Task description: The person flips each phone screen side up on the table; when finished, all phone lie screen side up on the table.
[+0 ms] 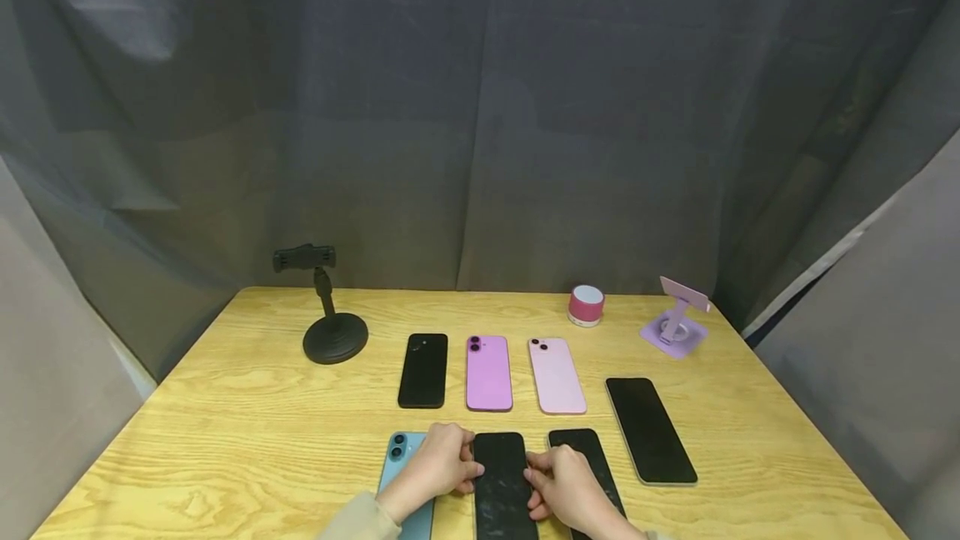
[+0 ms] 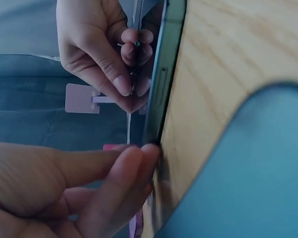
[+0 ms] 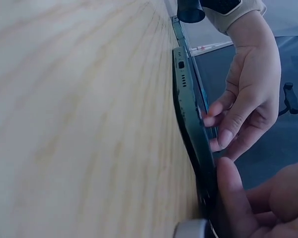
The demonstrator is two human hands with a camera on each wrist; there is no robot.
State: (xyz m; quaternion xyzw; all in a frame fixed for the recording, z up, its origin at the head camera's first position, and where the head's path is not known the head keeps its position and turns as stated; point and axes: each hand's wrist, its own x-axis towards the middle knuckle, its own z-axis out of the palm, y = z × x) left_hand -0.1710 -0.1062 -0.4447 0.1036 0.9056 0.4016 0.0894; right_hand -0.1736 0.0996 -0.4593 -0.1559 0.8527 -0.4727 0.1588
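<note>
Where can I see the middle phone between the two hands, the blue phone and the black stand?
Middle phone (image 1: 503, 488): head view, on its dark screen.
Blue phone (image 1: 393, 468): head view, on the upper left part of its back.
Black stand (image 1: 326, 294): head view, on its upright stem.

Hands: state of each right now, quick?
Left hand: closed, holding the front middle phone by its left edge.
Right hand: closed, holding that phone's right edge.

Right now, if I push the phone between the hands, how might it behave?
The phone looks rigid: a flat, straight-edged slab. It may be slippery, glossy enough to mirror the right hand. Thin and flat-sided, it should probably slide rather than roll.
</note>
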